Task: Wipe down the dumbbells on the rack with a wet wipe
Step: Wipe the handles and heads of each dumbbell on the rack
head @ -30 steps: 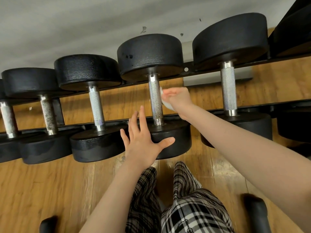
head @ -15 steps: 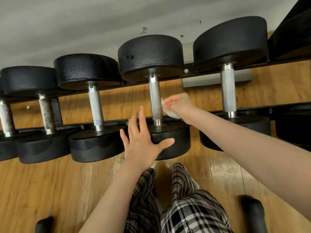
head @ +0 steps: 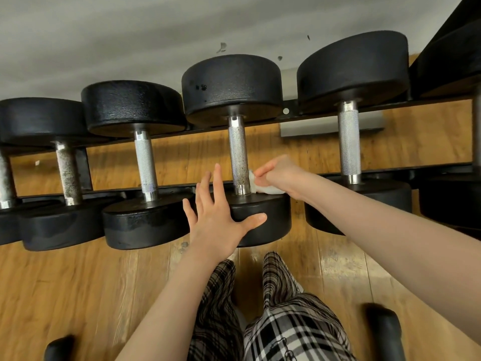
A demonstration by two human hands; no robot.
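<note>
1. Two hands are working: the right hand (head: 279, 174) is pinching a wet wipe (head: 263, 187) against the knurled handle (head: 238, 157) of the middle dumbbell (head: 234, 142), low on the rack (head: 325, 118).
2. The left hand (head: 218, 220) is resting splayed on its near head (head: 270, 217).
3. That dumbbell is looking heavy and rigid; the wipe is soft, so bunching it around the handle seems best.

I can read no text, number or brand anywhere I look: the dumbbells (head: 235, 142) before me carry no legible markings at all.

A grey wall (head: 104, 35) with small scuffs rises behind; warm wooden floorboards (head: 78, 295) run underneath, softly lit.
</note>
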